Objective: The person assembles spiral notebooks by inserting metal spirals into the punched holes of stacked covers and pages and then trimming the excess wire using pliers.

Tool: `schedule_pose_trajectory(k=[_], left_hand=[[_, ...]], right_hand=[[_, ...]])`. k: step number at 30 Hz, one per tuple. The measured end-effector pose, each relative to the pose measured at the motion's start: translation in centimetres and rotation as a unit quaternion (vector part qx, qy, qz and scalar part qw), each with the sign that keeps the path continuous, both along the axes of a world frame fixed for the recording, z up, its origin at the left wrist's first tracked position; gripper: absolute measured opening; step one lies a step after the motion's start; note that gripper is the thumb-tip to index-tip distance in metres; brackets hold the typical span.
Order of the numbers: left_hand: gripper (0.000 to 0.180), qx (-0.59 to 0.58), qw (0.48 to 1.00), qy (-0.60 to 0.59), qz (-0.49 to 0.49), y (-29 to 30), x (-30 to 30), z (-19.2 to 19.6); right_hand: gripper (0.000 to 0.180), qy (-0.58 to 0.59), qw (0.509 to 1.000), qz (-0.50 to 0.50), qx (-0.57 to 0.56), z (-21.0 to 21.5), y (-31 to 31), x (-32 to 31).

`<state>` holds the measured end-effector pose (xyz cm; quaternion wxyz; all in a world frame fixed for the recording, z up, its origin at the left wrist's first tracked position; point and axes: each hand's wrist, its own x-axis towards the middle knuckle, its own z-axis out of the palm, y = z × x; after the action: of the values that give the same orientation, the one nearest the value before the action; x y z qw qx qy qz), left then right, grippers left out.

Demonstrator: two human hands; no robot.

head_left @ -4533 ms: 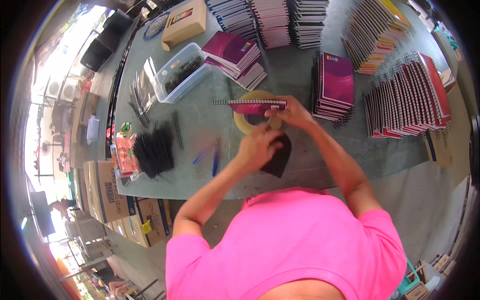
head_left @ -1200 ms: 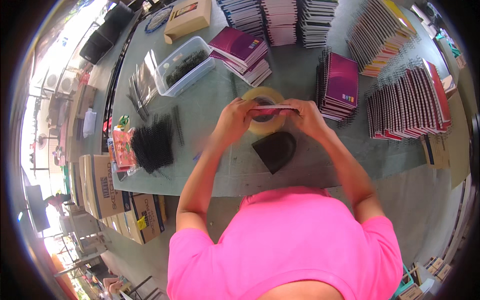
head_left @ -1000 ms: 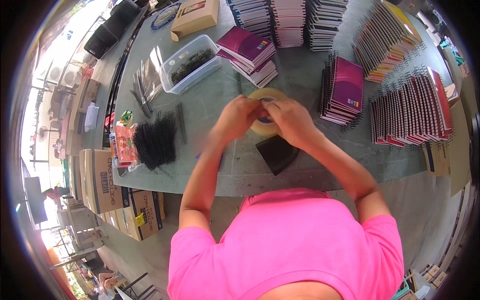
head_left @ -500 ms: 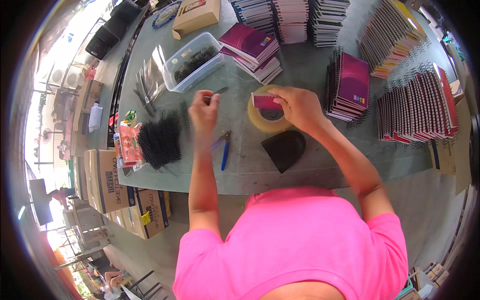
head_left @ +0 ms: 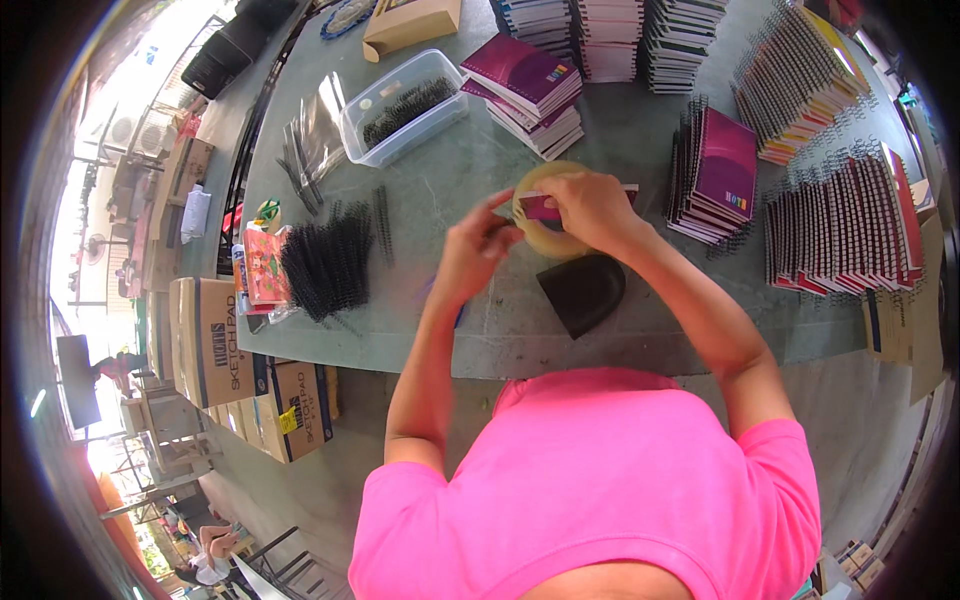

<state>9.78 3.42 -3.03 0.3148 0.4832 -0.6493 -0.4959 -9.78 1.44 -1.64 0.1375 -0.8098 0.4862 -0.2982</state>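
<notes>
Over a tape roll (head_left: 547, 243), our right hand (head_left: 590, 208) pinches a purple notebook (head_left: 538, 208), which we judge light, bendable, best held across its thickness; our left hand (head_left: 477, 250) curls nearby, grip unclear.

Cardbd boxes (head_left: 205, 345) at L, red pkt (head_left: 265, 268), tan ctn (head_left: 420, 33)

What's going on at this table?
A person in a pink shirt grips a purple notebook in the right hand, above a tape roll. The left hand is near the notebook's left end; whether it holds anything is unclear. Black spiral coils lie to the left; coil-bound purple notebooks are stacked to the right.
</notes>
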Motion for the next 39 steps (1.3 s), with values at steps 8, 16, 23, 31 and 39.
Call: schedule_pose_trajectory(k=[8, 16, 23, 31, 39], left_hand=[[0.017, -0.019, 0.968, 0.247, 0.048, -0.7, 1.1, 0.9], [0.022, -0.007, 0.997, 0.048, 0.059, -0.4, 1.4, 0.1], [0.023, -0.069, 0.99, -0.075, 0.097, -0.6, 0.4, 0.2], [0.028, 0.0, 0.993, -0.037, 0.11, -0.5, 0.3, 0.6], [0.019, 0.128, 0.983, 0.091, 0.092, -1.2, 0.7, 0.4]], right_hand=[[0.012, 0.05, 0.999, 0.002, -0.019, -1.7, -1.0, 1.1], [0.013, 0.034, 0.999, 0.007, -0.013, -1.1, -0.8, 1.2], [0.021, 0.006, 1.0, 0.011, -0.005, -1.2, -0.8, 1.1], [0.021, 0.027, 0.999, 0.02, 0.004, -0.7, -0.9, 0.9], [0.016, -0.001, 1.0, 0.009, 0.019, -0.4, -0.7, 1.0]])
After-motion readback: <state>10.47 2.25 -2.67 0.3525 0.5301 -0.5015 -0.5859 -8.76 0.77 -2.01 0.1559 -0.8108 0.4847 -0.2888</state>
